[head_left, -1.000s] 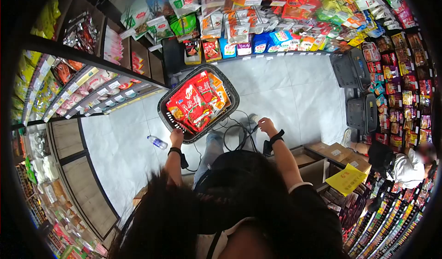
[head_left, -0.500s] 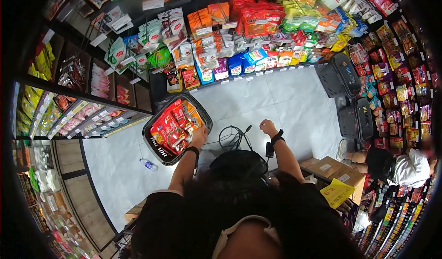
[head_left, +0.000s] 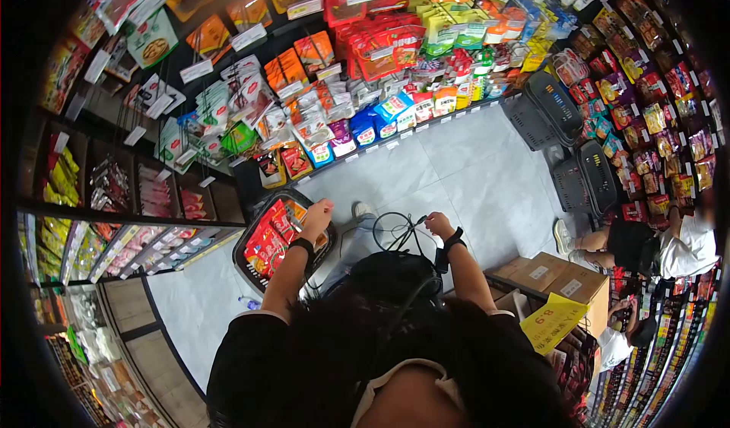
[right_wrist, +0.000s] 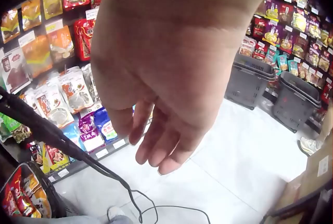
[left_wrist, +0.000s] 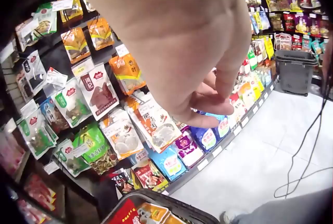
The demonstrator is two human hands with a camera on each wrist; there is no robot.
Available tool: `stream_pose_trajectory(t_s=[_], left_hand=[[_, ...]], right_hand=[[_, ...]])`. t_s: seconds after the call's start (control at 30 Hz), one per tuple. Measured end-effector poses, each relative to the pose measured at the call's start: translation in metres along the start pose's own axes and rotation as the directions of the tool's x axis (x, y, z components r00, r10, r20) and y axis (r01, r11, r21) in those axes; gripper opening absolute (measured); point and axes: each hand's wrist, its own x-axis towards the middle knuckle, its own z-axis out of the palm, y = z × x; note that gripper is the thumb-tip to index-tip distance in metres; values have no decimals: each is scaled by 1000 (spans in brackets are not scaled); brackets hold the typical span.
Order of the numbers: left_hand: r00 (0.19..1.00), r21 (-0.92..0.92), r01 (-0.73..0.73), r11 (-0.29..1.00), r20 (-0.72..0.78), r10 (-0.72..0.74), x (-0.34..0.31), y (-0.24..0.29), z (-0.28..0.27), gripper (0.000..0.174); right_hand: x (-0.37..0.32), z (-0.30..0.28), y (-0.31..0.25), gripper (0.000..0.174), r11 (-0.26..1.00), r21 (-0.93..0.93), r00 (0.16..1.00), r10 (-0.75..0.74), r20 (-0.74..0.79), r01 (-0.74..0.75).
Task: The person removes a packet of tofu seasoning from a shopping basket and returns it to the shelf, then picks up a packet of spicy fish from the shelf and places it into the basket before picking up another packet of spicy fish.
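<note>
A dark plastic shopping basket (head_left: 245,264) stands on the floor, low and left of the middle in the head view. Red and orange food packets (head_left: 268,238) fill it. My left hand (head_left: 318,217) hovers over the basket's right side in that view, its fingers loosely bent and nothing in them. Seen from the left wrist, this hand (left_wrist: 192,73) overlaps the hanging snack packets (left_wrist: 151,122). To the right, my right hand (head_left: 439,225) is held over the floor beside looped black cables (head_left: 397,232). From the right wrist, its relaxed fingers (right_wrist: 165,143) hang down with nothing gripped.
Shelves of hanging packets (head_left: 380,44) line the front. Two dark baskets (head_left: 541,112) stand at right. Cardboard boxes (head_left: 555,272) and a yellow sign (head_left: 551,323) are nearby. Two other people (head_left: 688,245) are at far right. A plastic bottle (head_left: 249,303) lies on the floor.
My left hand has left the basket's near rim and moved forward over its right side. The basket and shelves appear further left in the head view. My right hand has barely moved.
</note>
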Motion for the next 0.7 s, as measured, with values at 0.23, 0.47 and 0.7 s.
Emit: stream_pose_trajectory(t_s=[0.23,0.47,0.7], left_hand=[[995,-3,67,998,77,-67,56,-24,15,9],[993,22,-24,999,117,21,145,-17,18,9],[991,46,-13,999,137,6,209,-6,12,10]], right_hand=[[28,-52,-35,21,991,6,988,136,71,-137],[112,-63,-74,22,998,-53,996,10,-86,-14],[173,-79,-109,22,993,-63,995,-97,-26,95]])
